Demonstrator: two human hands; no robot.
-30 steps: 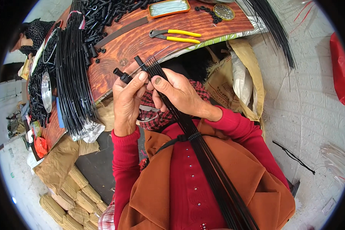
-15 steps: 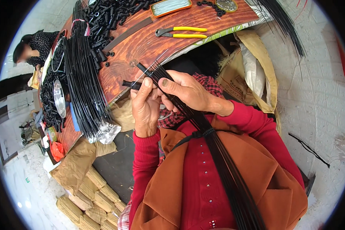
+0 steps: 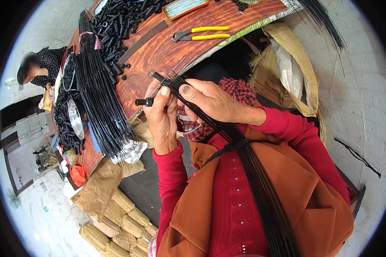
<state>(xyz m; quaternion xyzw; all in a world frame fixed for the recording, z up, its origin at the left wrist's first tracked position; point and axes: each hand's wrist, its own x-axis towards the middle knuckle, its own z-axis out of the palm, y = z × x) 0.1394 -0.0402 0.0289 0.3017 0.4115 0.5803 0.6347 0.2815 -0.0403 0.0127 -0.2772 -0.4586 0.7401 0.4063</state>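
Note:
My right hand (image 3: 214, 103) is closed around the upper end of a bundle of thin black rods (image 3: 268, 197). The bundle runs down across my lap and passes through a black strap (image 3: 230, 147) at my waist. My left hand (image 3: 162, 122) pinches with thumb and forefinger at the rod tips. A black ribbed tube piece (image 3: 144, 102) sticks out to the left from its fingers. Another short black tube (image 3: 159, 77) shows at the top of the rods. A thin metal needle (image 3: 174, 67) lies slantwise across the rod tips, under my left thumb.
Yellow-handled nippers (image 3: 208, 33) lie on the wooden table (image 3: 148, 55) ahead. Beyond are an orange-rimmed tray of needles (image 3: 184, 8), a heap of black tube pieces (image 3: 116, 25) and a tied rod bundle (image 3: 96, 94). A paper sack (image 3: 302, 73) stands at right. Another person (image 3: 47, 66) is far left.
Both hands stay together at the rod tips, with only slight finger shifts. The ribbed tube piece stands out a little more from my left fingers. The whole view has shifted slightly.

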